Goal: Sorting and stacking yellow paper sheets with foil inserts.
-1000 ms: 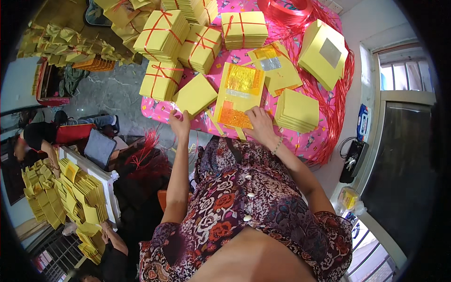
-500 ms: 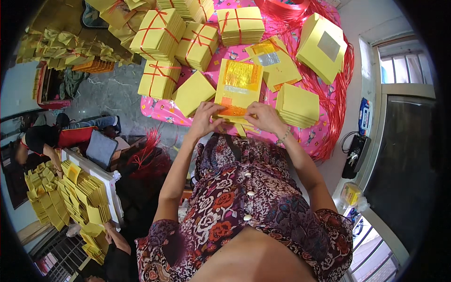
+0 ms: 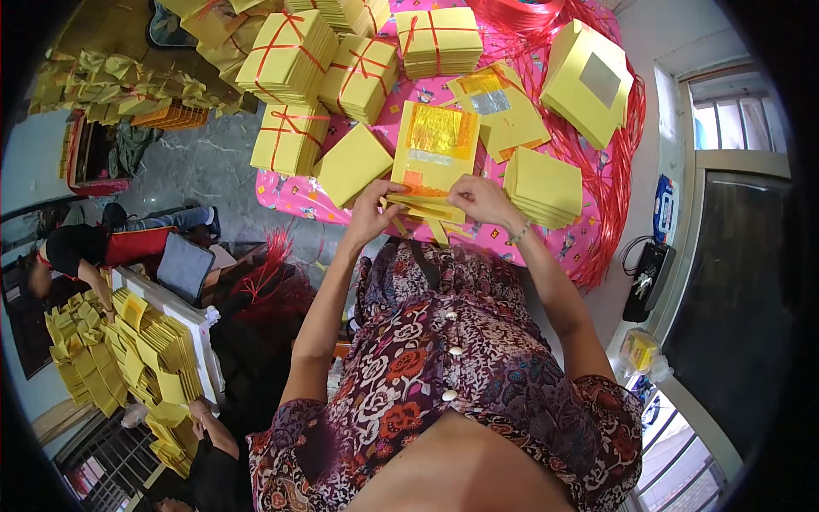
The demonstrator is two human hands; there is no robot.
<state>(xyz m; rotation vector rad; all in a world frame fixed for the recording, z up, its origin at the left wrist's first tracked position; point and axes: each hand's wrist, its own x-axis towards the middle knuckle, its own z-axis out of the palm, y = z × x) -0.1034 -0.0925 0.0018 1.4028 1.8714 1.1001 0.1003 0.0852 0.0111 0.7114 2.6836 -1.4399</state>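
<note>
In front of me on the pink patterned cloth lies a yellow paper sheet (image 3: 412, 158) with gold and silver foil patches. Its near edge is turned up into a narrow folded strip. My left hand (image 3: 373, 212) pinches the left end of this fold, thumb below and fingers above. At the right end, the closed fingers of my right hand (image 3: 483, 203) grip the fold. Small yellow paper strips stick out beneath it. A plain yellow packet (image 3: 354, 165) lies left of the sheet, and a stack of folded yellow paper (image 3: 544, 183) sits beside my right hand.
Bundles (image 3: 288, 58) tied with red ribbon stand at the back left. Loose foil sheets (image 3: 503, 115), a tall yellow stack (image 3: 589, 85) and red plastic ribbon (image 3: 618, 192) lie to the right. Two other people work at a white table (image 3: 205, 341) on the left.
The near edge of the sheet has been turned up, so a plain yellow strip now covers part of the orange foil. Both hands have moved only slightly.
</note>
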